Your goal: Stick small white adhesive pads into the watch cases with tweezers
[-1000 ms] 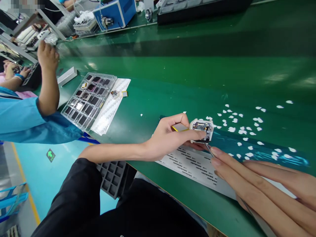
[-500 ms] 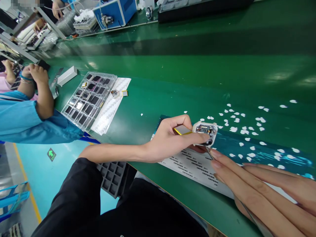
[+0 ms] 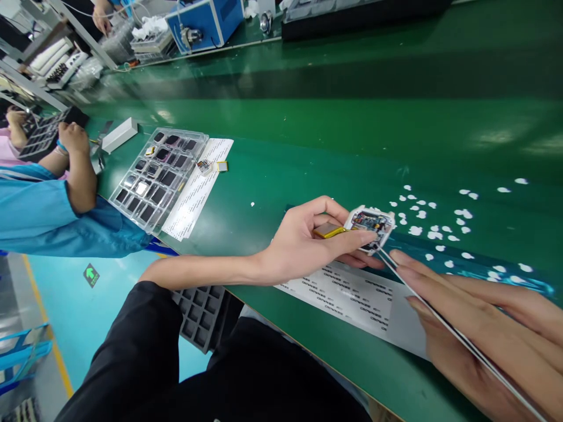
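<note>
My left hand [image 3: 303, 240] is closed on a white watch-like case [image 3: 372, 225] with its circuit side showing; the thumb lies across it. A yellow-edged battery [image 3: 329, 230] sits in the same hand, between thumb and fingers. My right hand [image 3: 466, 316] is closed round thin metal tweezers [image 3: 433, 308], whose tips touch the lower edge of the case. Beneath both hands lies a white printed sheet [image 3: 352, 296] on the green table [image 3: 308, 129].
Small white stickers [image 3: 416, 231] are scattered at the right. A clear tray [image 3: 158, 176] of dark square parts stands at the left, beside another battery [image 3: 223, 166]. A co-worker's blue sleeve [image 3: 65, 217] reaches the table's left end. A blue box [image 3: 209, 23] stands behind.
The case has tilted and moved slightly right and up in my left hand. My right hand has turned, showing more of the tweezers. The co-worker's hands have moved apart from their earlier position.
</note>
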Demonstrator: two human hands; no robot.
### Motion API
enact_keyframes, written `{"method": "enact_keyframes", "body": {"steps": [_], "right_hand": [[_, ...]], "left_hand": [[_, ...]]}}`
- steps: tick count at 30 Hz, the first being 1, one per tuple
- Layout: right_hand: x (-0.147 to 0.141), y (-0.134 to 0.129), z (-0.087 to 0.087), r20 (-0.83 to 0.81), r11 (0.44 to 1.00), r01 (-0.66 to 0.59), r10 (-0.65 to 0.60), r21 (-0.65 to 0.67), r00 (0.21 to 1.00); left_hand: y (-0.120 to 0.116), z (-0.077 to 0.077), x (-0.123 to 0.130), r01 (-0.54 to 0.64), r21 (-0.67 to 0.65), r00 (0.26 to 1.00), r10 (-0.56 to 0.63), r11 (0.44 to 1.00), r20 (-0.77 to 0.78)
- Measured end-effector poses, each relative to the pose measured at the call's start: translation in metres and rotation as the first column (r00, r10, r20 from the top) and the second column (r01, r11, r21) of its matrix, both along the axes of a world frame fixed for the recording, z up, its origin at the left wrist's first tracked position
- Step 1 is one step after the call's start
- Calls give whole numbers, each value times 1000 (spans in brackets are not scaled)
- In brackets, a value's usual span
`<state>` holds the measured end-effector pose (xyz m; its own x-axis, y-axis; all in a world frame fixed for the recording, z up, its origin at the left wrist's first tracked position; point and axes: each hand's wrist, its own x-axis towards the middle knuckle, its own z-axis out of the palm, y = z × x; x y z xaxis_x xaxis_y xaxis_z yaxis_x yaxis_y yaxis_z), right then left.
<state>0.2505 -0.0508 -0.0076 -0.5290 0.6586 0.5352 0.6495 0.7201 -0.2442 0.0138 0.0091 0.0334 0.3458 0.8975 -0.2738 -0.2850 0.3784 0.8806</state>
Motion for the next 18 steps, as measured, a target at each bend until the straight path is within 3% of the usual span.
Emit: {"method": "enact_keyframes", "body": {"steps": [3, 6, 9, 11, 14, 16, 18], "right_hand": [[-2, 4, 2, 75, 992, -99, 94, 72, 993], [-4, 9, 0, 83, 988, -112, 103, 110, 991], [8, 4, -15, 51, 996, -34, 29, 88, 998], [24, -7, -32, 87, 998, 65, -62, -26, 994], [51, -29, -57, 98, 991, 109, -102, -71, 990], [60, -39, -65, 101, 991, 113, -106, -71, 989], [57, -41, -62, 106, 991, 115, -108, -68, 988]], "left_hand": [[-1, 1, 1, 5, 2, 1000, -5, 1000, -30], [0, -4, 1, -3, 0, 1000, 3, 1000, -16], [3, -8, -1, 4, -40, 1000, -3, 999, 18], [5, -9, -3, 25, -75, 999, -23, 997, 29], [7, -6, -6, 50, -90, 998, -46, 995, 40], [8, -4, -7, 55, -84, 998, -51, 995, 45], [8, -2, -6, 60, -85, 997, -56, 995, 47]]}}
